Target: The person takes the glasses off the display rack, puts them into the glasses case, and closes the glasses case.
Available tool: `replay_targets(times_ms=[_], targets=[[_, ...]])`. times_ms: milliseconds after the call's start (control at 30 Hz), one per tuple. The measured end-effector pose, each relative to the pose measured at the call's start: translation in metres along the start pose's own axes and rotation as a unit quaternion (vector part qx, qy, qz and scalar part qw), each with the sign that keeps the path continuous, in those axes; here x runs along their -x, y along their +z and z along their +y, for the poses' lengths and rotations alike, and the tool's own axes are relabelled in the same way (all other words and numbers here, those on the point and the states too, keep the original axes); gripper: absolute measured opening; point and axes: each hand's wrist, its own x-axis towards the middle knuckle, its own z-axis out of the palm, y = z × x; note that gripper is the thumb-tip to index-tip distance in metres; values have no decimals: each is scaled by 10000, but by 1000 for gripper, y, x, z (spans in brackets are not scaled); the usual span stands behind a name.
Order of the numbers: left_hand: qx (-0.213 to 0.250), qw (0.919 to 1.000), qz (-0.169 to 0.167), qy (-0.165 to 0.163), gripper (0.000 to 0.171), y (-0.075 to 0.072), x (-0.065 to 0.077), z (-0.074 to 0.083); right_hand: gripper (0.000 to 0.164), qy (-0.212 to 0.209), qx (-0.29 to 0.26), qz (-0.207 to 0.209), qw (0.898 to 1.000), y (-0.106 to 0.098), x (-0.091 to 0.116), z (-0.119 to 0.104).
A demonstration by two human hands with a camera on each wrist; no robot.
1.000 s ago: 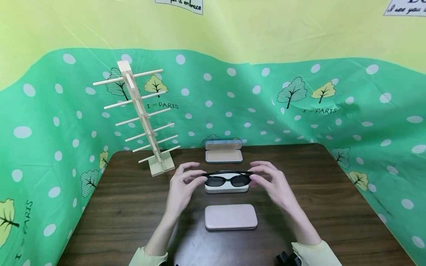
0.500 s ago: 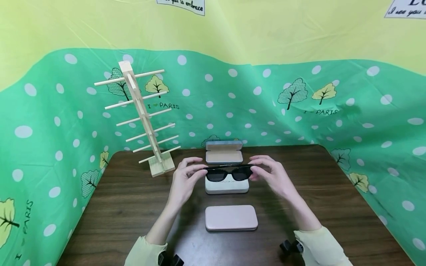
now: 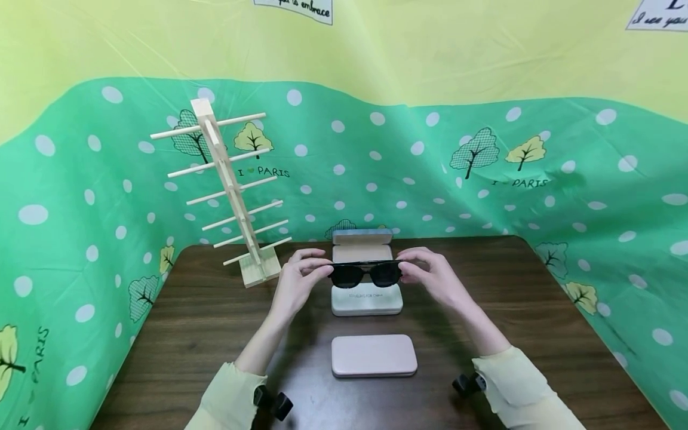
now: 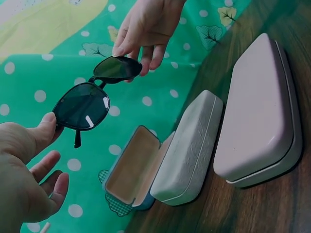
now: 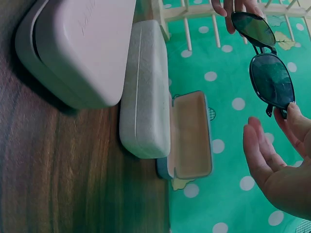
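Black sunglasses [image 3: 365, 275] are held up in the air between both hands, lenses towards the wearer of the camera. The left hand [image 3: 295, 283] pinches their left end between thumb and fingers; the right hand [image 3: 435, 278] pinches the right end. In the left wrist view the dark lenses [image 4: 82, 107] hang from the thumb and fingertips, the other fingers spread loosely. Behind and below the sunglasses stand a white glasses case [image 3: 367, 301], closed, and a blue glasses case [image 3: 362, 237], open with a beige lining. Nearer lies a closed pink glasses case [image 3: 373, 356].
A wooden rack [image 3: 231, 188] with several pairs of pegs stands at the back left of the brown table [image 3: 204, 340]. Behind the table hangs a green and yellow cloth [image 3: 408, 143] with white dots and printed trees.
Both hands have carried the sunglasses slightly away from the body, towards the open blue case. The sunglasses now overlap its front in the head view. The cases and rack have stayed put.
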Motion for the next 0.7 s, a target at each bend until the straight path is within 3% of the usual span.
replay_targets(times_ms=[333, 700], targets=[[314, 9984, -152, -453, 22, 6, -29, -14, 28, 303, 225, -38, 9993, -3, -18, 11], [136, 9964, -180, -813, 23, 12, -56, -25, 30, 619, 189, -100, 9979, -8, -44, 24]])
